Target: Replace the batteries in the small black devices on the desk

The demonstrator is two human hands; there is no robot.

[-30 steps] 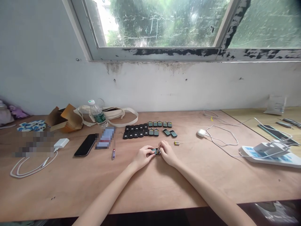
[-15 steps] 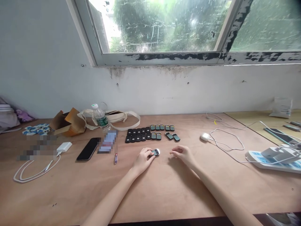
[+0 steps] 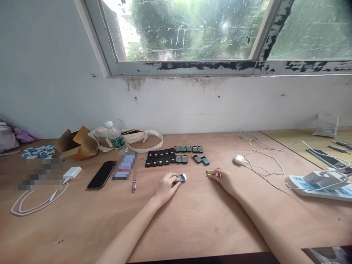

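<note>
My left hand [image 3: 165, 187] rests on the table, its thumb and fingers pinching a small flat electronic module [image 3: 180, 178] with a grey-green face and a bright, shiny end. Part of the module is hidden under the fingers. To the right, the curled fingertips of my right hand [image 3: 223, 178] close on small yellow-and-dark batteries [image 3: 209, 172] lying on the table; how firmly they grip is unclear. Beyond the hands lie rows of black-backed modules [image 3: 160, 161] and face-up modules [image 3: 182, 158]. Two tilted modules [image 3: 201, 159] sit apart at the right of these.
A black phone [image 3: 101, 175], a pixelated sheet [image 3: 125, 165] and a small pen-like item [image 3: 134, 186] lie left. Behind them stand a water bottle [image 3: 117, 138] and an open cardboard box [image 3: 79, 145]. A white charger [image 3: 238, 159] with cable and a power strip [image 3: 305, 187] are right.
My right hand has moved right, and the yellow-and-dark batteries now show at its fingertips. My left hand keeps its hold on the module. The view has shifted slightly.
</note>
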